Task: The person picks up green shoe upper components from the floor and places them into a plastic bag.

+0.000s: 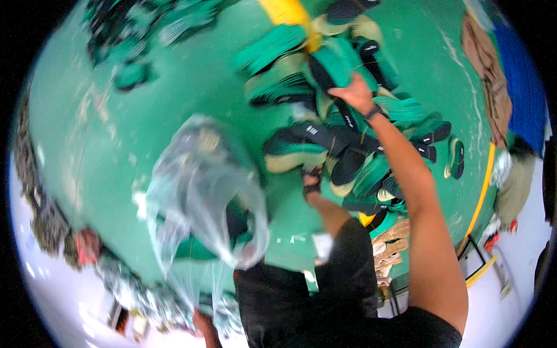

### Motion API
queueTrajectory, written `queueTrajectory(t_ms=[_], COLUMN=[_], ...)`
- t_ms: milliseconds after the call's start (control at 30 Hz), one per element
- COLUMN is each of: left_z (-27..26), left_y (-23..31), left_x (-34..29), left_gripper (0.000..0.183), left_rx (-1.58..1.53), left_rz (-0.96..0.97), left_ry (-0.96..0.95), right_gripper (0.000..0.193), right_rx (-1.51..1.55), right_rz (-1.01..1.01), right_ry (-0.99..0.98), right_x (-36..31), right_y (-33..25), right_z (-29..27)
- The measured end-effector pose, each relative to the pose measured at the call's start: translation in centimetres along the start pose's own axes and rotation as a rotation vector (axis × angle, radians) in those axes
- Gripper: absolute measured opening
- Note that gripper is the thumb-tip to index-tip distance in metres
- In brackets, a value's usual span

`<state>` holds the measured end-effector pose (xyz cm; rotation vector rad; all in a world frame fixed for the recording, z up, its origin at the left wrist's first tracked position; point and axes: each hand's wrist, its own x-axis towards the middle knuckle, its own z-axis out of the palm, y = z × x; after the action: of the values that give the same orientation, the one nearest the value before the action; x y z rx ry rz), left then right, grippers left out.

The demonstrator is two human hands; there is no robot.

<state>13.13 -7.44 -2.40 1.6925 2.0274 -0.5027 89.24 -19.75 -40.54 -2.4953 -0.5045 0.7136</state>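
Note:
At the bottom edge, my left hand [203, 322] is closed on the gathered edge of a clear plastic bag [203, 180]. The bag hangs open over the floor, with dark and pale shapes inside that blur through the film. My right hand [355, 95] reaches far forward over a pile of shoe insoles, thumb apart from the fingers. It is at a green stack of insoles [342, 58]; blur hides whether the fingertips press on it. Black-topped insoles with cream undersides [296, 152] lie nearer, beside my foot [312, 184].
More insole bundles [156, 23] lie at the far left on the green floor [98, 145]. A yellow strip [287, 14] shows at the top. Brown sheeting [487, 81] and a blue roll or stack [525, 87] stand at the right edge. Filled clear bags [145, 293] line the lower left.

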Motion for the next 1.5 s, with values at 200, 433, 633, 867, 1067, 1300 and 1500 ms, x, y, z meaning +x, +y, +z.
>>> queueTrajectory(t_ms=[200, 433, 633, 867, 1067, 1300, 1500], left_z=[0.4, 0.6, 1.0, 0.8, 2.5, 2.4, 6.4], left_y=[4.8, -1.7, -3.2, -5.7, -7.3, -5.6, -9.2], left_x=[-0.4, -0.3, 0.8, -0.4, 0.4, -0.9, -3.7], left_gripper=[0.044, 0.044, 0.044, 0.044, 0.036, 0.027, 0.02], left_rx=[-0.791, -1.103, -1.361, -1.39, -1.373, -1.359, -1.1], left_rz=[-0.354, -0.212, -0.169, -0.085, -0.143, -0.126, 0.013], left_ry=[0.042, 0.049, -0.004, -0.034, -0.005, -0.015, -0.037], right_gripper=[0.055, 0.079, 0.084, 0.08, 0.086, 0.077, 0.024], right_rx=[0.918, 0.691, 0.075, -0.157, 0.053, -0.322, 0.713], right_rz=[0.17, -0.242, -0.568, -0.452, -0.765, -0.026, -0.127], right_ry=[-0.171, -0.677, -0.719, -0.481, 0.008, 0.007, -0.882], right_x=[-22.8, -44.7, -48.7, -44.6, -48.9, -41.5, -48.6], right_y=[-11.1, -24.3, -33.3, -42.0, -39.5, -34.5, -31.8], right_z=[-9.2, -10.0, 7.8, 17.4, 10.1, 3.9, 2.6])
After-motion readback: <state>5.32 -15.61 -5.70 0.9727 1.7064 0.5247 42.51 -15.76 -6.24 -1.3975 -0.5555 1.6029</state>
